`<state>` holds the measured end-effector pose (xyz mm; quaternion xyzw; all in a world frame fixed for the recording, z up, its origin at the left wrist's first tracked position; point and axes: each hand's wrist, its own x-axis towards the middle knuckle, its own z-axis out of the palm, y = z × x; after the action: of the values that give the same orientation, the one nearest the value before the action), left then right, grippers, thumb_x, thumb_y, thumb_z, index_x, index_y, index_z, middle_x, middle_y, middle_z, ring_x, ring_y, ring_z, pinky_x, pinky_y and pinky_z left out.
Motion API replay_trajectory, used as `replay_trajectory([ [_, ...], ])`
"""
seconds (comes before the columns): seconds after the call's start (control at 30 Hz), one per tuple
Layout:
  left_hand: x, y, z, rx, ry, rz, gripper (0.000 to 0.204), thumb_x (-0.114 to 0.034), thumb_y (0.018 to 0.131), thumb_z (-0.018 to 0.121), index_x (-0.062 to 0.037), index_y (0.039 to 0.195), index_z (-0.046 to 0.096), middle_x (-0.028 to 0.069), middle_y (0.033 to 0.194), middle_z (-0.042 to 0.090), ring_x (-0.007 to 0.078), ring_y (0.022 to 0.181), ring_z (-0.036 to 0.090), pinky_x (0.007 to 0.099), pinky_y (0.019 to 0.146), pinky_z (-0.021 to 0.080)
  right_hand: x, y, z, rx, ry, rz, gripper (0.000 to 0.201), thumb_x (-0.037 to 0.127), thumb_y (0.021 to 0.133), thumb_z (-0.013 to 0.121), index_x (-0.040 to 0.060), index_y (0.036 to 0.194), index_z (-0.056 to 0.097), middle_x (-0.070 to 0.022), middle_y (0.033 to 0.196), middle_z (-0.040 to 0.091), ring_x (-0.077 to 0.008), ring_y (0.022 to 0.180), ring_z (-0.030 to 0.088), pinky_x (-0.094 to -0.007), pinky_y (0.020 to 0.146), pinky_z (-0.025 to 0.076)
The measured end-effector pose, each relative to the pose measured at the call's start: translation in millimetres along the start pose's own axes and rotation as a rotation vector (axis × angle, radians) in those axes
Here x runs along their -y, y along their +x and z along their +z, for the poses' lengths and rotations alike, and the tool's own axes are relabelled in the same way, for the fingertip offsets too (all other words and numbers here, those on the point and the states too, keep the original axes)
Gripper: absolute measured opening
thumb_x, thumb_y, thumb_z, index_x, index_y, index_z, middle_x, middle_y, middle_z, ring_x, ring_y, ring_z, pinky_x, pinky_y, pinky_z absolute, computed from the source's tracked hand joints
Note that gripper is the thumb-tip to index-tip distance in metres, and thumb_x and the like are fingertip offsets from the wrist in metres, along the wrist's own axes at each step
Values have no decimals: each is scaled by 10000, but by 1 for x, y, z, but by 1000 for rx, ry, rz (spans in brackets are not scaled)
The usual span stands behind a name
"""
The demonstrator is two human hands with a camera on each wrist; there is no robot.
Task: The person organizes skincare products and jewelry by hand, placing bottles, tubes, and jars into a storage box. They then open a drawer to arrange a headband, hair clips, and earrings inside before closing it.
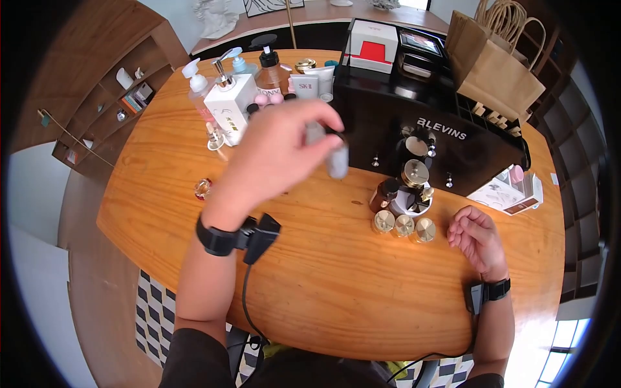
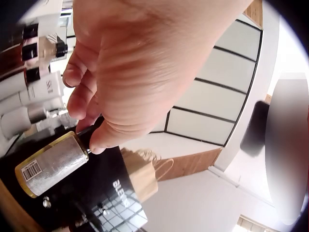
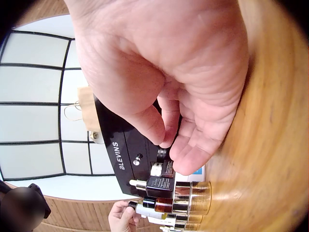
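Observation:
My left hand (image 1: 275,145) is raised over the table and pinches a small bottle (image 1: 337,163) by its dark cap. The bottle hangs upright in front of the black BLEVINS case (image 1: 388,129). In the left wrist view, this bottle (image 2: 52,166) shows a silvery label with a barcode and a yellowish edge. My right hand (image 1: 479,239) rests on the table at the right, its fingers loosely curled and holding nothing. Just left of it stand three gold-capped jars (image 1: 404,225). Behind them are a brown bottle (image 1: 383,196) and a larger gold-lidded jar (image 1: 414,173).
At the back left stand a white pump bottle (image 1: 233,107), an amber pump bottle (image 1: 272,74) and SK-II tubes (image 1: 305,86). A small faceted glass piece (image 1: 203,188) lies left. Paper bags (image 1: 498,71) sit on the case; a white box (image 1: 511,192) stands right.

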<state>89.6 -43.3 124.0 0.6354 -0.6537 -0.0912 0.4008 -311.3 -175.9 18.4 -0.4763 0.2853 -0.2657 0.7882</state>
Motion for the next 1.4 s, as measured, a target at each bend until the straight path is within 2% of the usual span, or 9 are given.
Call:
replay_trajectory([
  [0.07, 10, 2, -14, -98, -23, -120, 185, -131, 903, 794, -64, 1066, 738, 54, 854, 724, 157, 605, 558, 334, 577, 459, 1, 0, 1, -12, 5, 8, 112, 63, 1091, 555, -15, 1122, 629, -130, 1010, 713, -204, 879, 714, -328, 776, 607],
  [0.17, 35, 5, -19, -239, 154, -72, 194, -133, 905, 792, -53, 1072, 734, 65, 874, 733, 169, 614, 566, 339, 591, 467, 1, -1, 1, -19, 1, 12, 111, 61, 1090, 557, -15, 1123, 630, -132, 1011, 713, -204, 882, 716, -328, 778, 608],
  [0.2, 40, 5, -18, -244, 227, -58, 173, -90, 929, 786, -42, 1086, 733, -3, 766, 656, 69, 612, 493, 272, 562, 415, 1, 0, 2, -20, -5, 8, 110, 60, 1089, 559, -16, 1123, 631, -132, 1012, 713, -204, 883, 716, -328, 779, 608],
  [0.83, 57, 10, 2, -235, 211, -118, 171, -111, 922, 799, -45, 1068, 740, 39, 693, 645, 105, 584, 552, 305, 558, 441, 1, 0, 4, -37, -22, 12, 105, 74, 1088, 573, -6, 1111, 636, -122, 997, 713, -202, 859, 713, -323, 768, 603],
  [0.9, 64, 11, 13, -251, 176, -40, 169, -111, 924, 798, -40, 1063, 734, 39, 717, 670, 99, 613, 601, 288, 568, 461, 1, 0, 2, -33, -26, 7, 108, 76, 1090, 567, -5, 1118, 633, -122, 997, 712, -201, 859, 713, -319, 756, 598],
  [1.07, 69, 12, 33, -294, 71, -10, 148, -117, 925, 796, -24, 1020, 731, 87, 830, 749, 150, 703, 704, 301, 658, 541, 0, 0, 3, -29, -41, 8, 108, 82, 1090, 561, -2, 1113, 625, -119, 983, 706, -202, 849, 709, -312, 744, 592],
  [1.23, 67, 9, 44, -270, -11, -69, 184, -128, 936, 779, -13, 1071, 727, 101, 935, 775, 181, 761, 711, 318, 719, 544, -2, 1, 3, -49, -37, -1, 96, 84, 1083, 570, 3, 1101, 618, -116, 967, 692, -206, 834, 704, -307, 728, 598],
  [1.3, 69, 10, 42, -282, -94, -15, 191, -153, 917, 752, -30, 1062, 747, 144, 976, 789, 303, 811, 748, 401, 769, 582, -2, 2, 3, -46, -46, -1, 95, 83, 1079, 576, 2, 1102, 619, -118, 970, 687, -208, 829, 702, -307, 725, 603],
  [1.4, 72, 8, 38, -254, -123, -44, 207, -155, 931, 732, -21, 1089, 737, 154, 1003, 791, 313, 875, 759, 404, 802, 581, -2, 2, 2, -53, -36, 1, 95, 81, 1078, 578, -1, 1103, 620, -118, 971, 685, -212, 828, 703, -304, 728, 605],
])
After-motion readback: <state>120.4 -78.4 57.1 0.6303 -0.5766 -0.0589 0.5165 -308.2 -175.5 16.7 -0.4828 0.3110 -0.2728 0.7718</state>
